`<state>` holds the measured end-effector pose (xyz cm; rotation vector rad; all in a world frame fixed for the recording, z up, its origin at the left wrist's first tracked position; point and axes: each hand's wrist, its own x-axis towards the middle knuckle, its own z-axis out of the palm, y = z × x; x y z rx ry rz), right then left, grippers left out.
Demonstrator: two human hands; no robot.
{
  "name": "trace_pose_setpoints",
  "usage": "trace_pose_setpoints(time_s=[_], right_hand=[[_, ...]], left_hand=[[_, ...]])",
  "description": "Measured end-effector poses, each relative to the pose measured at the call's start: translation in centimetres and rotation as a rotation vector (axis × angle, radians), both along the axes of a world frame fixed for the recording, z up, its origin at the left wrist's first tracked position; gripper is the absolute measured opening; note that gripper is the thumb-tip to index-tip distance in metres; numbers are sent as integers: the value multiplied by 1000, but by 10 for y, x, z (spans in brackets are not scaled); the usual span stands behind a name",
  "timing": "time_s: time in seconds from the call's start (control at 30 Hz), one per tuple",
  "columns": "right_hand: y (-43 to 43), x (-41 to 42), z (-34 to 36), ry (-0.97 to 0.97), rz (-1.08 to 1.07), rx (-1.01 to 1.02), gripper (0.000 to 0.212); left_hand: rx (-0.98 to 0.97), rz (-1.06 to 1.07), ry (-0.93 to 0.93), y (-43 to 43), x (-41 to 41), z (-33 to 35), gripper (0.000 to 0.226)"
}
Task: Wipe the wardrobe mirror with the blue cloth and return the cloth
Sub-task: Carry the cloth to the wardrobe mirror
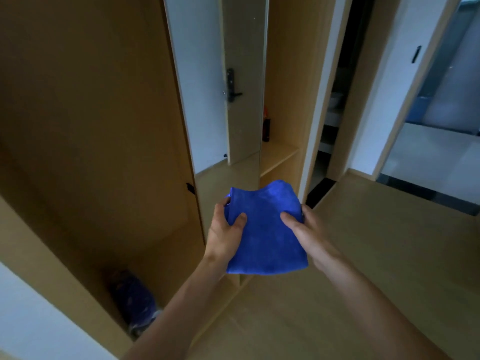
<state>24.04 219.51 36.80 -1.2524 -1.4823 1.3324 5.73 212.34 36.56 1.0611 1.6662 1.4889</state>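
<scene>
Both arms are stretched out in front, and the blue cloth (267,229) is held up in the air between them, folded into a rough square. The left hand (226,229) grips its left edge with the thumb on top and the fingers tucked underneath. The right hand (309,235) does the same on the right edge, so both hands are closed on the cloth. Down low on the left there's a dark blue bag (132,302) sitting in the bottom of the open wardrobe (91,126). Pale wood floor (363,255) is off to the right. Just past the cloth stands the tall narrow mirror (200,87), and the cloth isn't touching it. The mirror reflects a door with a black handle. Right of the mirror is a shelf (280,154) with a dark bottle (266,128) on it, then a dark doorway (337,100) further back.
</scene>
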Motion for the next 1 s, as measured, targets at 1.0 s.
trace_pose_setpoints(time_s=[1.0], right_hand=[[212, 13, 89, 150, 500, 273, 32]], left_hand=[[222, 334, 34, 146, 42, 79, 57]])
